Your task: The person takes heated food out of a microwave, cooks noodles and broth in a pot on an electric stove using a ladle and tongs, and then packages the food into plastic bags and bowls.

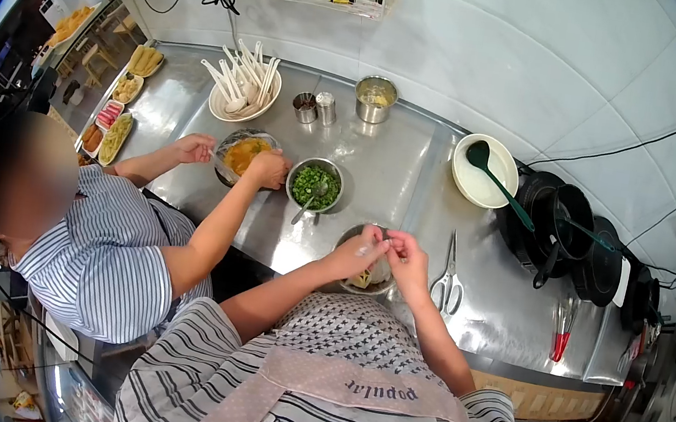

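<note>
Above a metal bowl point(380, 287) at the counter's front edge, my left hand point(358, 253) and my right hand point(406, 263) meet at the fingertips. Both are closed in a pinch. Whatever lies between the fingers is too small to make out. Inside the bowl some pale and yellowish pieces show, partly covered by my hands. To its left stands a metal bowl of chopped green herbs point(313, 182), with a spoon point(303, 209) resting in it. Scissors point(449, 279) with white handles lie to the right of my right hand.
At left, a co-worker's hands point(269, 169) are at a plastic-covered bowl of orange food point(243, 153). Behind are a bowl of white spoons point(241, 104), small canisters point(325, 109) and a metal pot point(372, 113). A cream bowl point(462, 189) and black pans point(600, 263) stand at right.
</note>
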A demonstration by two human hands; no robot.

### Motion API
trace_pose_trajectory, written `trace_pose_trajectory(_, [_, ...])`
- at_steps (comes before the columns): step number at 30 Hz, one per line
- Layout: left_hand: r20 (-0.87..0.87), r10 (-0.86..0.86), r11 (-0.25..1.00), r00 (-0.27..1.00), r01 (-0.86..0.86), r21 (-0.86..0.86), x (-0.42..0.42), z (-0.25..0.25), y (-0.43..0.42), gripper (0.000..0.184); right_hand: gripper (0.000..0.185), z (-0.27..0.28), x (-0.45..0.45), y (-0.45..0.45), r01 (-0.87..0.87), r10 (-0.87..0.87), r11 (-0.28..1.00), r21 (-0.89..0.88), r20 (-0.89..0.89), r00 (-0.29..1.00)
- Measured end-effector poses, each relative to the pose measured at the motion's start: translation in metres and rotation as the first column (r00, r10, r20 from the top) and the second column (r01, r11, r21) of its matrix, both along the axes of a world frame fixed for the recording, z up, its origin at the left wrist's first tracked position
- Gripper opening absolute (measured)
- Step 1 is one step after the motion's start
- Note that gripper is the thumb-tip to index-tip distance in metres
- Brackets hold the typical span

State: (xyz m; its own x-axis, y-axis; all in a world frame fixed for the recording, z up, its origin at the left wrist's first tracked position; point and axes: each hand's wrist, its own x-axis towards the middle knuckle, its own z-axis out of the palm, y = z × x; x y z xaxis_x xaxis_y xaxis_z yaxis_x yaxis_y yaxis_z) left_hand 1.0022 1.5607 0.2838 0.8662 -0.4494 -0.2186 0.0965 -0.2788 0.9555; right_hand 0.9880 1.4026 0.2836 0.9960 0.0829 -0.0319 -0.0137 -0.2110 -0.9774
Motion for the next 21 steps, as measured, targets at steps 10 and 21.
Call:
trace_pose_trajectory(10, [0.153, -0.083, 0.997, 0.985, 0.082, 0.01, -0.002, 0.002, 0.015, 0.025, 0.015, -0.017, -0.01, 0.001, 0.101, -0.13, 0.983, 0.154, 0.195, 0.972])
trace_pose_trajectory(21, [0.852, -0.262, 0.928, 0.453, -0.125, 0.352, -0.001, -0.017, 0.028, 0.015, 0.018, -0.038, 0.014, 0.0, -0.317, 0.327, 0.945, 0.081, -0.225, 0.918])
